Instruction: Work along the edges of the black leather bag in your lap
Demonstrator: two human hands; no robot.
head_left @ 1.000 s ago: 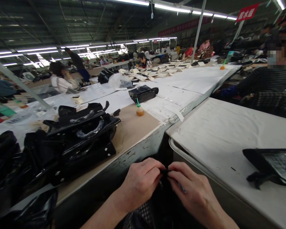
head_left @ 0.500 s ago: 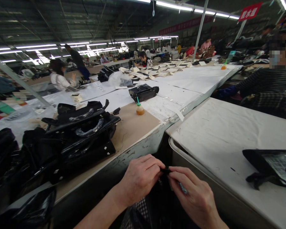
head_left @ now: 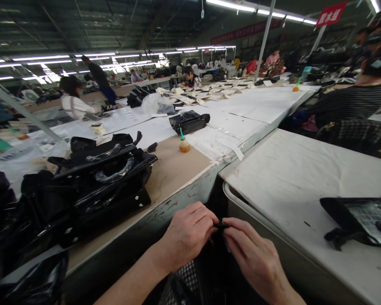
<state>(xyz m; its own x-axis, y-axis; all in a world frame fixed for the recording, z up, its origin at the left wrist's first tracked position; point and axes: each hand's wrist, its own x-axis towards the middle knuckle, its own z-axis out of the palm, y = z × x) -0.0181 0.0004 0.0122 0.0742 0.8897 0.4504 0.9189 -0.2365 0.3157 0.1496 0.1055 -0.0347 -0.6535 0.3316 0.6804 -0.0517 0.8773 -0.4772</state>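
Low in the middle of the head view, my left hand [head_left: 188, 234] and my right hand [head_left: 257, 256] face each other with fingertips nearly touching. Both pinch a narrow black strip [head_left: 220, 225] between thumb and fingers. Beneath it, a dark mass [head_left: 209, 271] lies over my lap; the strip may belong to it, but the darkness hides how they join. Checked cloth [head_left: 188, 275] shows below my left wrist. On the bench to the left sits a pile of black handbags [head_left: 114, 180], their handles wrapped in clear plastic.
A squeeze bottle [head_left: 184, 146] of amber liquid stands near another black handbag [head_left: 189, 122] on the long bench. A black bag piece [head_left: 358, 220] lies on the white table [head_left: 273, 169] at right. A co-worker in a striped top [head_left: 352, 103] sits beyond it.
The view has shifted slightly, so the scenery sits a little further left. Both hands keep their pinch on the black strip, and the right fingers have turned slightly. The right-hand co-worker's head has turned.
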